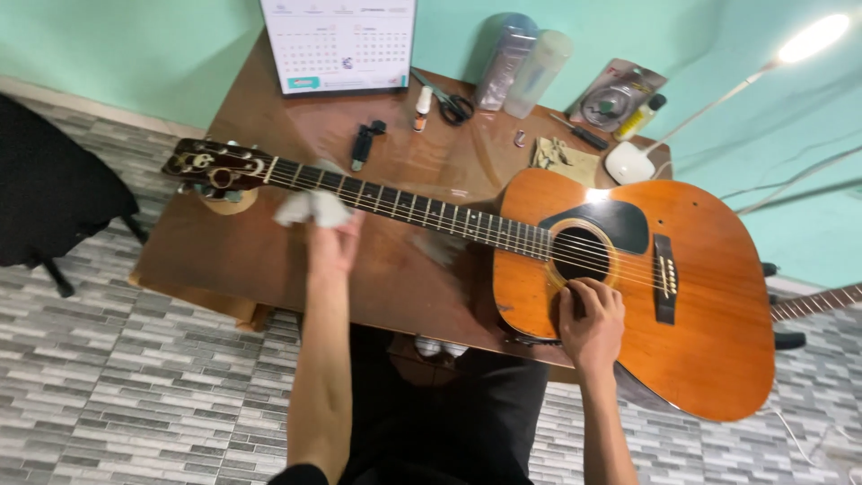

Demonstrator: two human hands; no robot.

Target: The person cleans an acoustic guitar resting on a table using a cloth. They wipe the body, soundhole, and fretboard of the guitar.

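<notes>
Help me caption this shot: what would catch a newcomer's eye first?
An orange-brown guitar lies across the brown table, body to the right. The left hand presses a white cloth on the neck near the headstock, while the right hand rests beside the sound hole. A calendar stands at the table's back edge.

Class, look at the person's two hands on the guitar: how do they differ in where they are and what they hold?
The left hand is at the guitar's neck near the headstock; the right hand rests on the body beside the sound hole. The left hand grips a white cloth; the right hand holds nothing, fingers curled. Both touch the guitar.
</notes>
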